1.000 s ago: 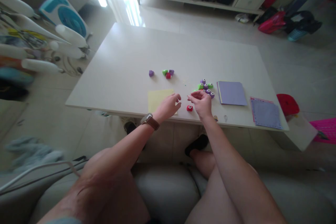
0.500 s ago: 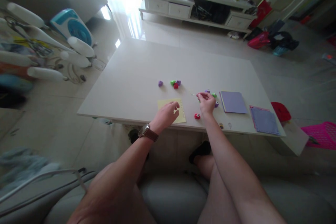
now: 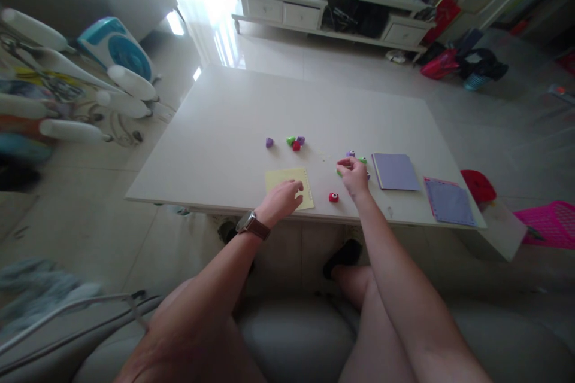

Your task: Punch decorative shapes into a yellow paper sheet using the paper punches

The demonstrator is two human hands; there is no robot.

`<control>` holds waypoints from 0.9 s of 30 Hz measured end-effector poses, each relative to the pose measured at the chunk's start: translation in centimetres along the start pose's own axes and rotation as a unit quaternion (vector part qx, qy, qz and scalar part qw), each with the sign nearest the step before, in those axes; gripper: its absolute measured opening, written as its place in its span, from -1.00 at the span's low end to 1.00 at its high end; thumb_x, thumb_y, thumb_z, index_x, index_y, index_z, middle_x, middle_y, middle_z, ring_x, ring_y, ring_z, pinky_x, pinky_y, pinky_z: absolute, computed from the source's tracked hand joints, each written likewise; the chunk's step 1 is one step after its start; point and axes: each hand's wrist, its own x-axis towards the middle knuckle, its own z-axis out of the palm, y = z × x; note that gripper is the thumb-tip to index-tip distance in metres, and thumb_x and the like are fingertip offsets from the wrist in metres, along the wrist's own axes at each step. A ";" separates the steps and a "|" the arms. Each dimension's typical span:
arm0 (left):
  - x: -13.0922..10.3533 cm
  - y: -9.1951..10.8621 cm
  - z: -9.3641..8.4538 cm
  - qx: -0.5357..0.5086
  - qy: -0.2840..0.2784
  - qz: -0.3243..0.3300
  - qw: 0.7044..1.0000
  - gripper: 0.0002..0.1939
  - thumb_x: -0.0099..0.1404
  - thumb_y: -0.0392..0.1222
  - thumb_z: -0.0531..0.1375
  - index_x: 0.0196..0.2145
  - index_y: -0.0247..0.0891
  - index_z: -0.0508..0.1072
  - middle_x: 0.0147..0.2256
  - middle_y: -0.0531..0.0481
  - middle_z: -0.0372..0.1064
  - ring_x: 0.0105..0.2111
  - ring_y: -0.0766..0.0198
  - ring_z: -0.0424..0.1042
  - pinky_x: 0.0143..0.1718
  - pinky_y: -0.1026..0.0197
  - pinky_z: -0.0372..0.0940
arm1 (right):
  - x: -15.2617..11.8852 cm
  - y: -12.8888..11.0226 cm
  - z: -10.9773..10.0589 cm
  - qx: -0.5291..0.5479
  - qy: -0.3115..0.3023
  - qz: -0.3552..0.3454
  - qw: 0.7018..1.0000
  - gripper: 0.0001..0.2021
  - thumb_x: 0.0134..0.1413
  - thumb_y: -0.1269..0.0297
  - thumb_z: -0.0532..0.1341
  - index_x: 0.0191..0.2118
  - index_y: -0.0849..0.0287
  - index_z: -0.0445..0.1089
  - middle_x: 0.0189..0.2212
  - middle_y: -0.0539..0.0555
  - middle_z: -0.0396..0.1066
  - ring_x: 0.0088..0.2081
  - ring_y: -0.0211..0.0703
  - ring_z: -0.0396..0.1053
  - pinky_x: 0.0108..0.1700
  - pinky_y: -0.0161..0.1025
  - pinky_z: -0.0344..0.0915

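Observation:
My left hand [image 3: 284, 199] rests over a yellow sheet [image 3: 287, 176] near the table's front edge, its fingers apart and curved, holding nothing. Over the small toys on the right, my right hand [image 3: 354, 176] has thumb and fingertips pinched together; what is between them is too small to make out. Around it are a purple toy [image 3: 351, 154] and a green toy [image 3: 362, 160], partly hidden. A red toy with an eye [image 3: 333, 197] sits between my hands. Farther back lie a purple piece [image 3: 269, 142], a green piece [image 3: 291, 140] and a red piece [image 3: 296, 146].
A purple notepad [image 3: 396, 172] and a blue-purple sheet [image 3: 449, 201] lie at the right of the white table [image 3: 242, 108]. A red stool [image 3: 478, 185] and a pink basket [image 3: 545, 224] stand beyond its right end.
The view has shifted slightly. My right hand has moved a little to the right relative to the toys. A small pale bit by its fingertips no longer shows there. My left hand stays over the sheet.

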 end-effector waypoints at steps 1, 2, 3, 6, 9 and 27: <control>0.1 -0.2 0.2 0.010 -0.007 -0.001 1.000 -0.77 0.39 -0.28 0.15 -0.03 -0.24 0.51 -0.04 -0.16 0.51 -0.05 0.04 0.51 0.00 0.05 0.39 | -0.4 -0.2 -0.5 -0.026 -0.032 0.008 0.999 -0.91 0.01 0.35 0.26 -0.31 0.18 0.49 -0.30 0.10 0.56 -0.31 -0.14 0.47 -0.21 -0.22 0.39; 0.2 -0.4 0.3 0.019 -0.011 0.001 1.000 -0.76 0.39 -0.28 0.16 -0.02 -0.25 0.51 -0.04 -0.17 0.51 -0.03 0.02 0.50 0.02 0.04 0.38 | -0.8 -0.3 -1.1 -0.057 -0.072 0.012 0.996 -0.91 0.01 0.38 0.26 -0.31 0.19 0.51 -0.31 0.10 0.57 -0.31 -0.15 0.47 -0.22 -0.23 0.38; 0.4 -0.6 0.6 0.026 -0.014 0.004 1.000 -0.75 0.38 -0.27 0.16 -0.02 -0.26 0.52 -0.03 -0.19 0.50 0.00 0.00 0.49 0.04 0.03 0.37 | -1.3 -0.5 -1.6 -0.091 -0.112 0.009 0.990 -0.89 0.01 0.41 0.27 -0.31 0.19 0.53 -0.30 0.10 0.58 -0.31 -0.15 0.47 -0.21 -0.24 0.37; 1.0 -1.0 1.5 0.036 -0.014 0.015 0.999 -0.73 0.38 -0.26 0.16 0.00 -0.26 0.53 -0.04 -0.19 0.49 0.01 -0.02 0.47 0.05 0.02 0.36 | -2.8 -0.7 -2.6 -0.191 -0.209 -0.037 0.958 -0.81 -0.04 0.48 0.33 -0.24 0.18 0.58 -0.25 0.10 0.60 -0.25 -0.14 0.49 -0.16 -0.26 0.36; 1.6 -1.2 2.6 0.041 -0.013 0.021 0.999 -0.73 0.37 -0.26 0.16 -0.02 -0.26 0.54 -0.06 -0.19 0.50 0.01 -0.03 0.45 0.04 0.01 0.36 | -3.9 -0.6 -2.9 -0.242 -0.289 -0.086 0.922 -0.81 0.01 0.50 0.35 -0.22 0.17 0.61 -0.23 0.11 0.60 -0.25 -0.15 0.49 -0.15 -0.29 0.34; 2.8 -3.5 2.9 -0.007 0.040 0.011 0.999 -0.79 0.35 -0.25 0.16 -0.09 -0.19 0.52 -0.09 -0.14 0.47 0.02 0.00 0.44 0.10 -0.02 0.37 | -3.0 2.6 -5.3 -0.351 -0.144 -0.096 0.920 -0.78 0.18 0.54 0.21 -0.15 0.21 0.57 -0.10 0.21 0.53 -0.01 0.02 0.42 0.10 -0.15 0.30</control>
